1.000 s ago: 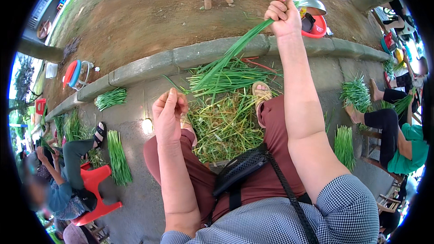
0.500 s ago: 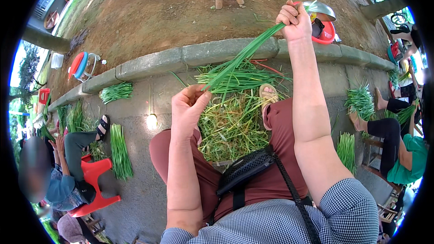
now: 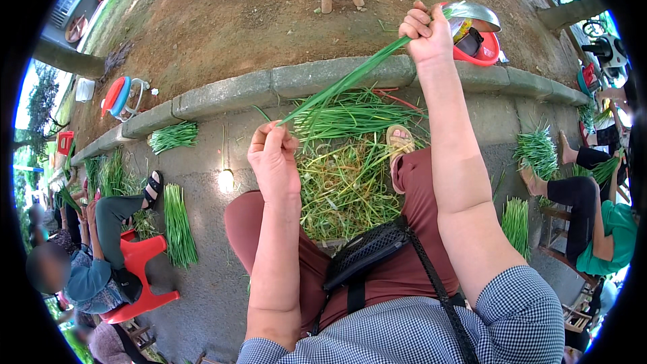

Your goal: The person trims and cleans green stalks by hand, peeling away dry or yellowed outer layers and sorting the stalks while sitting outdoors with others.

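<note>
A slim bunch of long green chives (image 3: 357,75) is stretched slantwise between my hands. My right hand (image 3: 428,35), held up beyond the kerb, is wrapped round the bunch's stem end, and pale stems stick out past the fist. At the other end my left hand (image 3: 275,162) pinches the thin leaf tips between thumb and fingers. Beneath the bunch, a pile of loose green chives (image 3: 357,113) lies on the ground by the kerb. Closer to me, between my legs, spreads a heap of yellowed, tangled leaves (image 3: 347,192).
A stone kerb (image 3: 323,81) crosses ahead, with bare soil beyond. Laid-out chives (image 3: 178,226) sit to the left near a person on a red stool (image 3: 143,276); another chive bundle (image 3: 516,226) lies right. A red basin (image 3: 482,50) stands behind my right hand. My black bag (image 3: 367,253) rests on my lap.
My left hand has shifted left and turned, pulling toward the leaf tips. My right hand has moved slightly left, still gripping the bunch.
</note>
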The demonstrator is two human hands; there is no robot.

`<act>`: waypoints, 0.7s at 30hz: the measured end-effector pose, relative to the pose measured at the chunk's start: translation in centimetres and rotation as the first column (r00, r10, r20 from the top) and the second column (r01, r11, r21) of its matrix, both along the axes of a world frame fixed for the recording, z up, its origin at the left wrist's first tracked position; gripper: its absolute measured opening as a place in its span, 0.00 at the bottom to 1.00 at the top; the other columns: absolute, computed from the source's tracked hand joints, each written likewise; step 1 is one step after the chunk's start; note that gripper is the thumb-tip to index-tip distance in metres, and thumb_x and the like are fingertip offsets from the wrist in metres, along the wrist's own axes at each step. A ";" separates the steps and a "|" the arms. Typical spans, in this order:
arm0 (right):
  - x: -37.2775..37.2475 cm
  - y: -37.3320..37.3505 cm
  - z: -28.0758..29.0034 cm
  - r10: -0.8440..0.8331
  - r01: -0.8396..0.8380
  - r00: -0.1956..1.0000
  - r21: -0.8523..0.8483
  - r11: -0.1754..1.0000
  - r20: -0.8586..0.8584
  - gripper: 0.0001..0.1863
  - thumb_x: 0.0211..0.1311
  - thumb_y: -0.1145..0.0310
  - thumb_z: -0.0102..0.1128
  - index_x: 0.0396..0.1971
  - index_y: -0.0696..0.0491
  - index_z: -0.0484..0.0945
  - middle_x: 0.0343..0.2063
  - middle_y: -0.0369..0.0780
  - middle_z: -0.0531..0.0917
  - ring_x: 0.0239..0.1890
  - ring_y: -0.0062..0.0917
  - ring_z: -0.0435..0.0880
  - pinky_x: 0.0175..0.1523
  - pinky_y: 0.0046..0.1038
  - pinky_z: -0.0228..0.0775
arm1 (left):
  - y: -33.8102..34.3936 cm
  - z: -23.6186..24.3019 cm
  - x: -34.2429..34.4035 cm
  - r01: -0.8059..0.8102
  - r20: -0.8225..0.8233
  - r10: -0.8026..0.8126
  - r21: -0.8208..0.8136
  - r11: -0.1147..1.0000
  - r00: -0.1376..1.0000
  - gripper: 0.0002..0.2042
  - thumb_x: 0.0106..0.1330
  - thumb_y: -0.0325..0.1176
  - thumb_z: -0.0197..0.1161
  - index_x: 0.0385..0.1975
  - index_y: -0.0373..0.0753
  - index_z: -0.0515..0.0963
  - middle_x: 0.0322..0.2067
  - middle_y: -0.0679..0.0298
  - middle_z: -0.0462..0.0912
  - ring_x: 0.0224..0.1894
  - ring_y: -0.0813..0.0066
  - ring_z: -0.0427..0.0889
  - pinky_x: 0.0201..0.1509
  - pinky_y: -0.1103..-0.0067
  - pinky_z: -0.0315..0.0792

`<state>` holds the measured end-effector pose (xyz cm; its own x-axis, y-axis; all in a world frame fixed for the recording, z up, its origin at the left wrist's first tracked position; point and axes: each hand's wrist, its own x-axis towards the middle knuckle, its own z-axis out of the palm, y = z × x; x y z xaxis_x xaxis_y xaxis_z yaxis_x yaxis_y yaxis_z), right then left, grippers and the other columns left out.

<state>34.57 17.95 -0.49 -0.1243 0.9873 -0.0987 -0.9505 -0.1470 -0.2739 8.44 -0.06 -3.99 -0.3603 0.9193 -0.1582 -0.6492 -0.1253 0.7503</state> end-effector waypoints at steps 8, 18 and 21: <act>1.9 0.2 0.3 -0.167 0.168 0.985 -0.025 0.986 0.039 0.29 0.69 0.47 0.29 0.25 0.57 0.68 0.11 0.30 0.61 0.09 0.13 0.50 0.17 0.20 0.41 | -0.2 0.7 -2.1 -0.030 -0.013 0.030 -0.015 0.999 0.999 0.04 0.63 0.28 0.57 0.26 0.38 0.74 0.23 0.67 0.76 0.23 0.83 0.71 0.27 0.84 0.67; 1.8 0.1 0.4 -0.164 0.165 0.986 -0.034 0.986 0.026 0.28 0.69 0.47 0.29 0.25 0.57 0.68 0.11 0.30 0.61 0.09 0.13 0.51 0.17 0.20 0.41 | -1.0 2.2 0.5 0.223 -0.498 -0.268 -0.150 0.963 0.825 0.10 0.64 0.34 0.58 0.33 0.32 0.78 0.23 0.67 0.76 0.23 0.85 0.70 0.28 0.88 0.64; 1.8 0.2 0.3 -0.150 0.150 0.989 -0.019 0.988 0.015 0.29 0.69 0.47 0.29 0.25 0.57 0.68 0.11 0.30 0.61 0.09 0.13 0.51 0.17 0.20 0.41 | -1.1 2.1 0.7 0.273 -0.560 -0.326 -0.178 0.945 0.762 0.09 0.63 0.33 0.58 0.31 0.32 0.78 0.22 0.68 0.76 0.23 0.86 0.69 0.28 0.88 0.64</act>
<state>36.40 18.14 -0.16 0.0268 0.9926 -0.1188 -0.9585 -0.0082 -0.2850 9.11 -1.14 -1.84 -0.1163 0.9891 -0.0903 -0.0885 0.0803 0.9928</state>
